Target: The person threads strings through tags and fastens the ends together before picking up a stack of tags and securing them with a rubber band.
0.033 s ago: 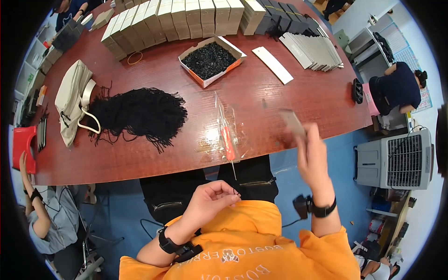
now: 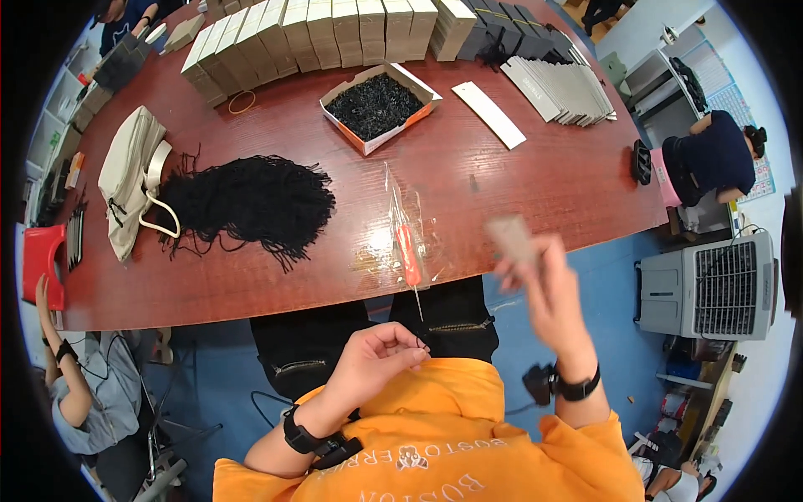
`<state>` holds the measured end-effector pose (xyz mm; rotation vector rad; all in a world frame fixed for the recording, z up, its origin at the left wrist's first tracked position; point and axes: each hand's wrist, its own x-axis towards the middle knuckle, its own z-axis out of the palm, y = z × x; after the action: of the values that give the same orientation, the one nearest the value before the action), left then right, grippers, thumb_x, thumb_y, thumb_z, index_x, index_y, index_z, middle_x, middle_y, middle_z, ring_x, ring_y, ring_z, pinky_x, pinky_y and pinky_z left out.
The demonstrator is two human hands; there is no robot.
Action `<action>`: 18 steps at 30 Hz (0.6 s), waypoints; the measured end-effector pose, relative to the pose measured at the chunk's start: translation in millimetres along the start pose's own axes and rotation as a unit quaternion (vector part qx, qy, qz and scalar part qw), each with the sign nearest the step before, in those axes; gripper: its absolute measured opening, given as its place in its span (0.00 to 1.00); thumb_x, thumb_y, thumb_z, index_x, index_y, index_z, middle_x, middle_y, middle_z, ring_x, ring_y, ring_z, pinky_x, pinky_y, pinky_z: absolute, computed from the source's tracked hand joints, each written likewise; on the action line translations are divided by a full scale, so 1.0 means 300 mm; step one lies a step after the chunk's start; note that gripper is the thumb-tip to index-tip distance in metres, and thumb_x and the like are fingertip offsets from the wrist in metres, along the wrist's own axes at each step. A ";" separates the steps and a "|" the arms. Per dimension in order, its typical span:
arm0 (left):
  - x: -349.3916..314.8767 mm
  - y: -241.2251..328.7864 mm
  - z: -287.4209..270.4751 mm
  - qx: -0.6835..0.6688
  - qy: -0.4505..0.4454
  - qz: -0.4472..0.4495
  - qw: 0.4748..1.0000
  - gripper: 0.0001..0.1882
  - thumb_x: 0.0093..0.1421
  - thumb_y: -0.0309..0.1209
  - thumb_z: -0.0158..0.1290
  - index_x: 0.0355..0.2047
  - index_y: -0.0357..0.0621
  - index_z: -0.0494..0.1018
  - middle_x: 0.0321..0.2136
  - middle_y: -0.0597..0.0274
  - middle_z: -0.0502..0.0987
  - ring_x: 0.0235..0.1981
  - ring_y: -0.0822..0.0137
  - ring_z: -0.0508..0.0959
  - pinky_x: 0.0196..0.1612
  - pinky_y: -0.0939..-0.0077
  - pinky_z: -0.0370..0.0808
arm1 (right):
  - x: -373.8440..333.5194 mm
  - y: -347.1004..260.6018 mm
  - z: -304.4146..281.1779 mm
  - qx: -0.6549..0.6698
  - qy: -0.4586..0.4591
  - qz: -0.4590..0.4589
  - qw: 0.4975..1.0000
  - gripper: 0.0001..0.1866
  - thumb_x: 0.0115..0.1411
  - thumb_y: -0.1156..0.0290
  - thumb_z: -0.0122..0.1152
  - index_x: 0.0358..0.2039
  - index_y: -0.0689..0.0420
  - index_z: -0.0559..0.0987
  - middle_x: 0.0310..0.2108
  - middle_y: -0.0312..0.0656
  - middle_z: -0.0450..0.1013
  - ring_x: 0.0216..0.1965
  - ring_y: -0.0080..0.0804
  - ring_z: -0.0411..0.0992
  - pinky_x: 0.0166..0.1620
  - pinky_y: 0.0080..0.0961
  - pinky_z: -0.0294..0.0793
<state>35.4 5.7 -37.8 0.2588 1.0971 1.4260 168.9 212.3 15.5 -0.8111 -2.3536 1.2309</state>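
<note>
Close to my orange shirt, my left hand (image 2: 378, 361) is closed in a pinch on a thin black cord (image 2: 423, 344), of which only a short end shows. My right hand (image 2: 548, 289) is raised just off the table's near edge, with a blurred grey-beige card (image 2: 512, 237) between its fingers. Between the two hands, an awl with an orange handle (image 2: 407, 249) lies on clear plastic, its metal tip pointing over the table edge toward my lap. Left of the awl spreads a bundle of black cords (image 2: 251, 205).
A shallow box (image 2: 407, 138) of small black pieces sits mid-table. Stacked card bundles (image 2: 335, 33), fanned grey cards (image 2: 560, 92) and a white strip (image 2: 489, 115) lie farther back. A beige pouch (image 2: 130, 184) is at left. Other people sit around the red-brown table (image 2: 167, 293).
My right hand has shifted slightly left and down, and the card in it has tilted. My left hand has stayed where it was.
</note>
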 end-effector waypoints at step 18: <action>-0.049 0.054 0.046 0.522 0.070 0.372 0.764 0.06 0.46 0.17 0.55 0.25 0.40 0.74 0.39 0.54 0.78 0.28 0.63 0.80 0.29 0.77 0.75 | -0.243 0.077 0.250 0.272 -0.256 0.156 0.914 0.07 0.66 0.69 0.44 0.34 0.59 0.63 0.22 0.35 0.68 0.21 0.20 0.66 0.25 0.17 0.66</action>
<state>37.9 2.5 -12.3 1.5550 1.9793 1.3263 190.9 129.6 -49.2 -0.7463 -2.0771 2.3412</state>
